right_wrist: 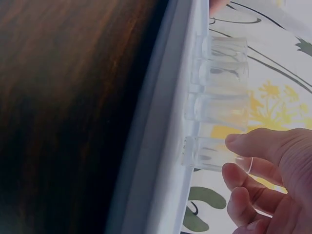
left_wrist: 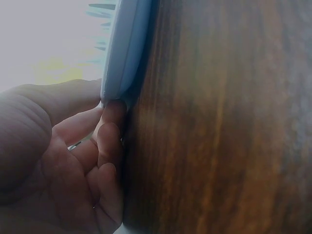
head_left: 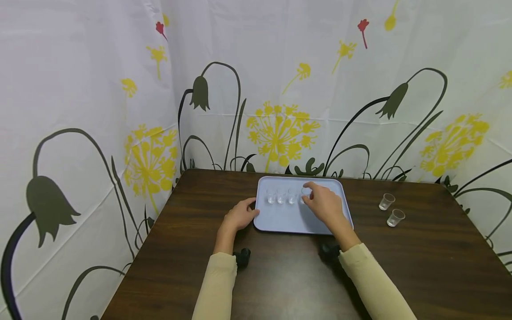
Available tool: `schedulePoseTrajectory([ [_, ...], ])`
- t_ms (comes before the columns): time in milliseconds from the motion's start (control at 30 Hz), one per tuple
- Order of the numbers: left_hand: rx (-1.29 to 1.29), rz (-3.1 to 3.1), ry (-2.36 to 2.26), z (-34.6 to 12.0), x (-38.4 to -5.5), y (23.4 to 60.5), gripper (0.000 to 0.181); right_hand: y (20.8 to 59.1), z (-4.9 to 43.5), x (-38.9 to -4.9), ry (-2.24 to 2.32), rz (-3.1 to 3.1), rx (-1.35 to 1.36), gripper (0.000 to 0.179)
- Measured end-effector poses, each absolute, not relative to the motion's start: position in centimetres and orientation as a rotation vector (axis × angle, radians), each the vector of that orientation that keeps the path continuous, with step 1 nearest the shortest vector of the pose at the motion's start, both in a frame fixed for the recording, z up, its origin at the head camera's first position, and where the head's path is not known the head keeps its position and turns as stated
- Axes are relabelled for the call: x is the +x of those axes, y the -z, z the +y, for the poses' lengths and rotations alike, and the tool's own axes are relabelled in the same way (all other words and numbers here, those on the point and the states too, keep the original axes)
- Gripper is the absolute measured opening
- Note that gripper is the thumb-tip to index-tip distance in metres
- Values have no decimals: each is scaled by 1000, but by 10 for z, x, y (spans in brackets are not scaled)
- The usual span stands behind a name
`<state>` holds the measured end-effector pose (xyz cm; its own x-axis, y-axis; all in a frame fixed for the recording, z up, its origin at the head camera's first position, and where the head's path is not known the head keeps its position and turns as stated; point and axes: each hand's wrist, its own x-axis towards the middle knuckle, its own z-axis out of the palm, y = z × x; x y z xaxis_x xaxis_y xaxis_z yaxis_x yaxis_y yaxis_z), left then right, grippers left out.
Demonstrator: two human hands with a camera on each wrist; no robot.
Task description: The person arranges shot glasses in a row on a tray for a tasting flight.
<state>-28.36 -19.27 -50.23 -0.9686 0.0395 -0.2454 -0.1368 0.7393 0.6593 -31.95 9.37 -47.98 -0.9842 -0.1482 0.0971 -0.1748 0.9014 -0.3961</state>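
Note:
A pale blue tray [head_left: 316,222] lies on the table with small clear glasses in a row on it. My left hand [head_left: 239,215] is at the tray's left edge; in the left wrist view its thumb [left_wrist: 73,95] and curled fingers [left_wrist: 109,136] pinch the rim. My right hand [head_left: 326,205] holds the rightmost small clear glass [right_wrist: 209,153] near its rim, between thumb and fingers. That glass stands upright at the tray surface. To its left stand three more, the nearest being a clear glass [head_left: 291,197].
Two more small glasses stand on the table right of the tray, a farther glass [head_left: 386,202] and a nearer glass [head_left: 395,218]. Behind the dark wooden table [head_left: 288,275] hangs a white curtain [head_left: 280,44] with printed flowers.

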Motion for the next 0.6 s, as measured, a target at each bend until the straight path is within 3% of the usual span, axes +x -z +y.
schedulePoseTrajectory([
  [600,-46,2720,-1029,-195,-285,505,56,483,90,-319,-660,-3008,264,41],
])
